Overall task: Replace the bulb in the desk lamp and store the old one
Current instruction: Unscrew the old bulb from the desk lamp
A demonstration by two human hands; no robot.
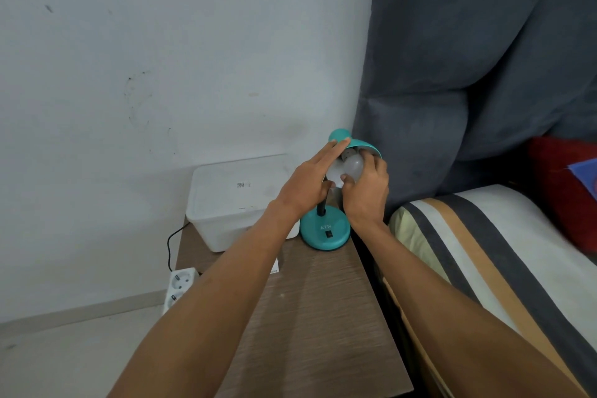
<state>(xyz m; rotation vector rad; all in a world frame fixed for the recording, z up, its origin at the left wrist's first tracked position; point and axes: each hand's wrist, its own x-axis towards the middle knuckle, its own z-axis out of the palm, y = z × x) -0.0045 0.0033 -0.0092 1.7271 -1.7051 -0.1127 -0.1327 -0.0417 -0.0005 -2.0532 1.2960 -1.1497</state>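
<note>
Counter (310,317): brown wood-grain top, narrow, set in a corner beside a bed; bare in the foreground.
White card (274,266): edge showing under the left forearm.
White plug-socket strip (179,286): off the counter's left edge, black cable (170,244) rising behind.
Striped bed cover (478,255): grey, white, tan bands, at right.
Teal round-based desk lamp (325,231): rear right of the counter, black neck, shade tilted.
White lidded plastic box (239,200): rear left, just beside the lamp base.
Left hand (307,184): grip spread flat along the shade's outer side.
Right hand (366,189): grip pinching the white frosted bulb (350,166) at the shade's mouth.
Grey padded headboard (468,58); red cushion (562,187); marked white wall (161,58).
</note>
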